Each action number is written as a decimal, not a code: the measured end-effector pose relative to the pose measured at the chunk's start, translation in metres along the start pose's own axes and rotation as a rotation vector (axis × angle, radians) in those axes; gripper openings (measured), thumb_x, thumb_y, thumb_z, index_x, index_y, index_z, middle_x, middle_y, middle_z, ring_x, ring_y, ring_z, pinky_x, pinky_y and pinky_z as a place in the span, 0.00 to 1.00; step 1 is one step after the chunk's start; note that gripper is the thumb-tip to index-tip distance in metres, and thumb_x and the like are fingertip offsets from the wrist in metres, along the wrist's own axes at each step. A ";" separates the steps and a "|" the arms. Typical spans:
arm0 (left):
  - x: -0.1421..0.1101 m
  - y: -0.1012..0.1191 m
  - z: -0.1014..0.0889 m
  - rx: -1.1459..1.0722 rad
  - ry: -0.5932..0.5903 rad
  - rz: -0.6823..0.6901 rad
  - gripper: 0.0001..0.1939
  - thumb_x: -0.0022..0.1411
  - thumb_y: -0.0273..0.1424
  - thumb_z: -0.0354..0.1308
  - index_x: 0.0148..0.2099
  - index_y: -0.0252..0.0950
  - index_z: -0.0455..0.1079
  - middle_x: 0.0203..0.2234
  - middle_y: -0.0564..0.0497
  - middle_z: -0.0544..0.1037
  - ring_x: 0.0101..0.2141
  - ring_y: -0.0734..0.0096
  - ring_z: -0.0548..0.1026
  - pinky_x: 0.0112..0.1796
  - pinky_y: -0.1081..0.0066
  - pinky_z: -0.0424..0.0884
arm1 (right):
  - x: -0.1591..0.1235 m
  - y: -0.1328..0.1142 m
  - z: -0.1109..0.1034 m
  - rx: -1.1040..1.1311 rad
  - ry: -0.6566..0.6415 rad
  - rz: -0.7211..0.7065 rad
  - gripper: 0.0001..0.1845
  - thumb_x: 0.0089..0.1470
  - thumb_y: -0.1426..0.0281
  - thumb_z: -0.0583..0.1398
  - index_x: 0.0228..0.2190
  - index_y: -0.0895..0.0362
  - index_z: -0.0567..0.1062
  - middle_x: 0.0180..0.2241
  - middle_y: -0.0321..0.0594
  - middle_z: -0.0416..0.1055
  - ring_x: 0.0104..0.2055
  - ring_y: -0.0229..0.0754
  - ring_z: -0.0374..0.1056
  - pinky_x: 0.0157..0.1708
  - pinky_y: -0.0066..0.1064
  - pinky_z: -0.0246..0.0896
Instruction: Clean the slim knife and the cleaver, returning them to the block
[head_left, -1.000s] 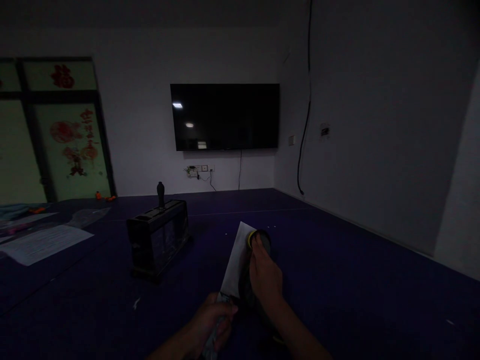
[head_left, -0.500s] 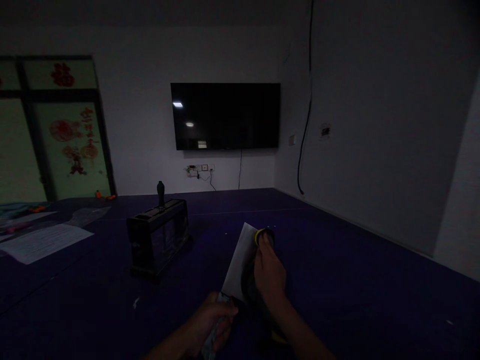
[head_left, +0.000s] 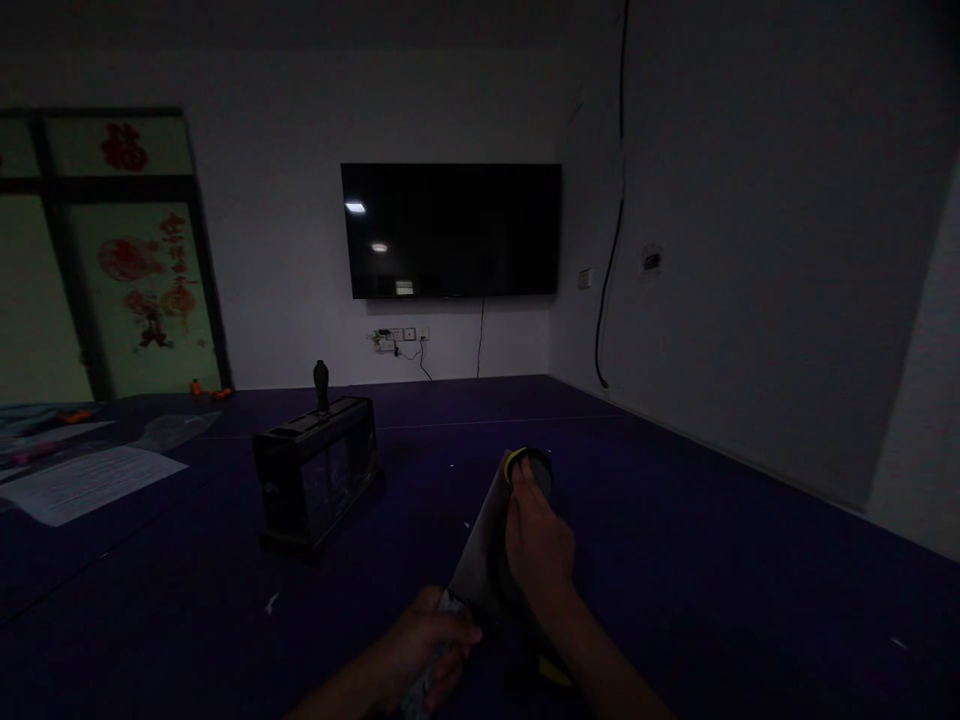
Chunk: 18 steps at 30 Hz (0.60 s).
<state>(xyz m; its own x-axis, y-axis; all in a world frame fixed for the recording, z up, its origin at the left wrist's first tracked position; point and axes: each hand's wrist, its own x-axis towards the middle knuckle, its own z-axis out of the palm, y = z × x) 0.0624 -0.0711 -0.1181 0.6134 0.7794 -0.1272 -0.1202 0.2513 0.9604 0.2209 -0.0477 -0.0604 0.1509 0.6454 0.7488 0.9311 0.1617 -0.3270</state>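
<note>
In the head view, my left hand point(head_left: 427, 635) is wrapped round the grey patterned handle of a broad-bladed knife point(head_left: 480, 555). Its grey blade slants up and away, toward my right hand point(head_left: 540, 545). That hand is closed over a dark rounded tool with a yellow ring point(head_left: 513, 462) at its far end. The tool lies against the right side of the blade. My fingers, the wrist and the dim light hide much of the tool, so its kind is unclear. Another yellow part shows beneath my right forearm.
A black box-shaped device point(head_left: 322, 480) with an upright handle stands left on the dark blue surface. Printed paper point(head_left: 90, 483) and clear plastic point(head_left: 176, 430) lie farther left. White scraps dot the surface. A television point(head_left: 454, 230) hangs on the far wall; a black cable point(head_left: 611, 260) runs down the right wall.
The blade has turned, showing a narrower, darker face. The tool's yellow-ringed end now covers the blade's tip. Both hands keep their grip and have barely shifted.
</note>
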 end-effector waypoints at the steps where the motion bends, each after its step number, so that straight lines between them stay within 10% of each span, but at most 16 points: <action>1: 0.000 0.000 0.000 0.004 -0.005 -0.004 0.13 0.41 0.37 0.60 0.19 0.34 0.62 0.04 0.60 0.56 0.04 0.81 0.54 0.08 0.80 0.43 | 0.000 -0.001 -0.001 -0.013 0.001 -0.019 0.26 0.57 0.77 0.45 0.57 0.56 0.60 0.59 0.44 0.57 0.45 0.44 0.71 0.37 0.31 0.69; 18: 0.001 0.004 -0.002 0.063 -0.014 -0.058 0.11 0.40 0.36 0.58 0.19 0.34 0.62 0.03 0.60 0.57 0.04 0.79 0.55 0.09 0.81 0.45 | 0.000 0.002 0.001 0.022 -0.019 -0.041 0.26 0.57 0.77 0.45 0.57 0.56 0.61 0.59 0.44 0.58 0.44 0.42 0.71 0.37 0.30 0.69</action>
<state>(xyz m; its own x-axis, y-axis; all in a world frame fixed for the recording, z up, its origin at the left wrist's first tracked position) 0.0611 -0.0679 -0.1145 0.6285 0.7566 -0.1804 -0.0350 0.2593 0.9652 0.2224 -0.0466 -0.0613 0.1064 0.6517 0.7509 0.9289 0.2043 -0.3089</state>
